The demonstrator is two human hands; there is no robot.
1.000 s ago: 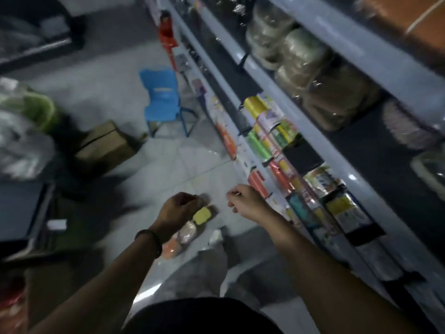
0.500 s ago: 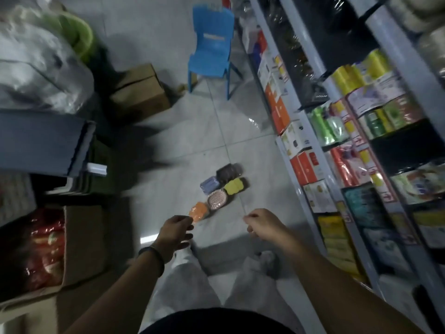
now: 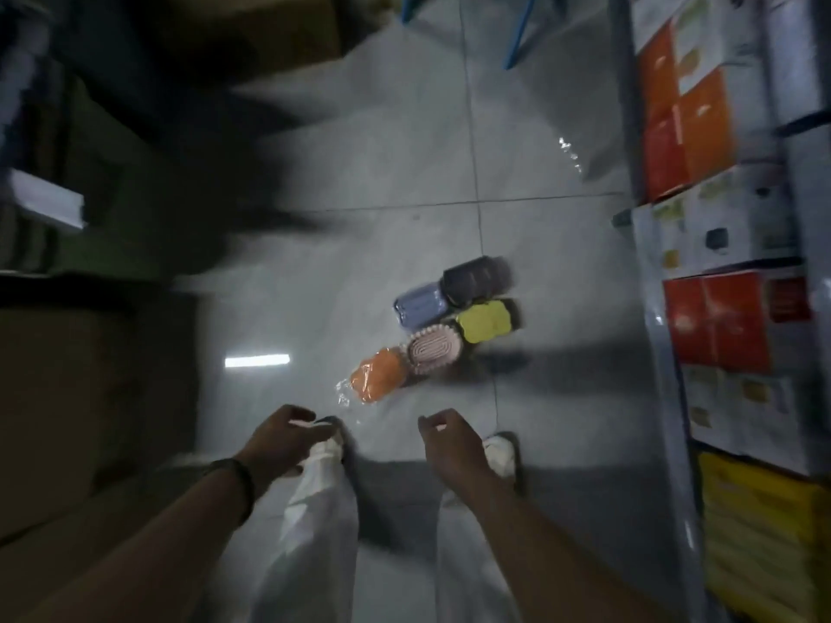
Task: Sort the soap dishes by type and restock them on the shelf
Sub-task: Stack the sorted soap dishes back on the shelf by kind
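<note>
The job looked to be at its very start: the five soap dishes lay in a tight cluster on the grey tiled floor (image 3: 404,173), none of them picked up and none on the shelf (image 3: 654,335), which ran along the right side, packed with orange boxes (image 3: 683,119), red boxes (image 3: 715,321) and a yellow pack (image 3: 764,532) nearer the person. Nearest the feet sat the orange dish (image 3: 377,379), with crinkled clear wrap showing at its near-left edge. Touching it on the far right was the pink scalloped dish (image 3: 434,348), and beyond that the yellow dish (image 3: 483,323). Behind these lay the pale blue dish (image 3: 420,308) and, farthest off, the dark grey dish (image 3: 474,276). The person stood over them in white trousers (image 3: 323,510), looking straight down. The left hand (image 3: 288,438), a dark band on its wrist, hung just short of the orange dish with its fingers loosely curled. It seemed to hold nothing, though the blur made that hard to swear to. The right hand (image 3: 449,442) hung level with it, a little apart, above the right shoe (image 3: 499,454), with its fingers likewise curled in and empty. Neither hand touched a dish. To my eye the next move called for a bend or crouch to reach the floor, then a choice of which shapes belonged together: the scalloped one looked unlike the plainer ones. The wrap might be slippery to grip. Where on the shelf the dishes belonged, I could not tell.
</note>
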